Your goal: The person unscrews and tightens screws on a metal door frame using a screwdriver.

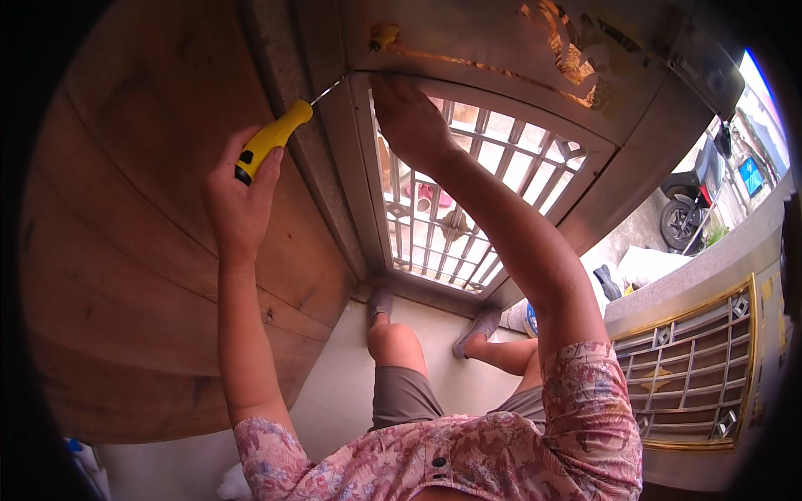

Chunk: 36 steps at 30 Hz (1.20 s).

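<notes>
A yellow-handled screwdriver point(282, 132) with black markings is gripped in my left hand point(241, 196), its thin metal shaft slanting up to the right. The tip meets the seam at the upper corner of a metal door point(355, 167) fitted with a grille. Pressed against the door's upper part, just right of that tip, is my right hand point(409, 121). Its fingers lie stretched out along the top of the grille frame point(510, 104), and I see nothing held in it.
Brown wood panelling point(150, 217) fills the left side. Another metal door leaf with a gold-edged grille point(685, 367) stands at the lower right. Outside, a motorbike point(685, 213) is parked. Below lies a pale floor point(338, 359) with my feet on it, near the door's bottom edge.
</notes>
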{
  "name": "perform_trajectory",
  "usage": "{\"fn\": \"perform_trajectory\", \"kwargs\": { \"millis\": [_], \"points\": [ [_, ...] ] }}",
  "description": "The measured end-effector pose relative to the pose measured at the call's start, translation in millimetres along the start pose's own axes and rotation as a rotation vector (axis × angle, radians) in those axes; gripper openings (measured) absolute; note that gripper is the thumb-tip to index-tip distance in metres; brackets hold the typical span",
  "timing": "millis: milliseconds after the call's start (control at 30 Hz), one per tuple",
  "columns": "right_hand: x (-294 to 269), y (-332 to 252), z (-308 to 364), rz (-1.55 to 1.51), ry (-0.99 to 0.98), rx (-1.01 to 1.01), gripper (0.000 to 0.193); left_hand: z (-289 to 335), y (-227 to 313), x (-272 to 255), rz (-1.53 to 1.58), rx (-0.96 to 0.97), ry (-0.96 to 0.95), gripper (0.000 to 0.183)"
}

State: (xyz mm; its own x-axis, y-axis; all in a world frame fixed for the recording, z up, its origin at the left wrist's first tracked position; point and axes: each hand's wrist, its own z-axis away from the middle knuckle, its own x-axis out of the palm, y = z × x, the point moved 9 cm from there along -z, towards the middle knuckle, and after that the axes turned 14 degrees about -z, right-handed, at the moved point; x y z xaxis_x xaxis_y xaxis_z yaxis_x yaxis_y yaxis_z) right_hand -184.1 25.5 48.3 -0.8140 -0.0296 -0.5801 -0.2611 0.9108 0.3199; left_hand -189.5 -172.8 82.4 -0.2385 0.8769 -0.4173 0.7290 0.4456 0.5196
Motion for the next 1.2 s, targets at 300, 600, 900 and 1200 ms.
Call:
{"fn": "perform_trajectory", "kwargs": {
  "millis": [300,600,900,1200],
  "points": [
    [-6,-1,-11,-0.082,0.003,0.028,0.029,7,30,-12,-0.412,0.332,0.145,0.026],
    [-11,-4,-10,-0.145,0.038,-0.003,0.026,9,41,-8,-0.517,0.431,0.217,0.026],
    [-20,-19,-42,-0.314,0.222,0.126,0.034,14,46,-3,-0.694,0.707,0.225,0.031],
    [-3,-22,-55,-0.236,0.164,0.163,0.017,17,60,-16,-0.511,0.593,0.315,0.036]
  ]
}}
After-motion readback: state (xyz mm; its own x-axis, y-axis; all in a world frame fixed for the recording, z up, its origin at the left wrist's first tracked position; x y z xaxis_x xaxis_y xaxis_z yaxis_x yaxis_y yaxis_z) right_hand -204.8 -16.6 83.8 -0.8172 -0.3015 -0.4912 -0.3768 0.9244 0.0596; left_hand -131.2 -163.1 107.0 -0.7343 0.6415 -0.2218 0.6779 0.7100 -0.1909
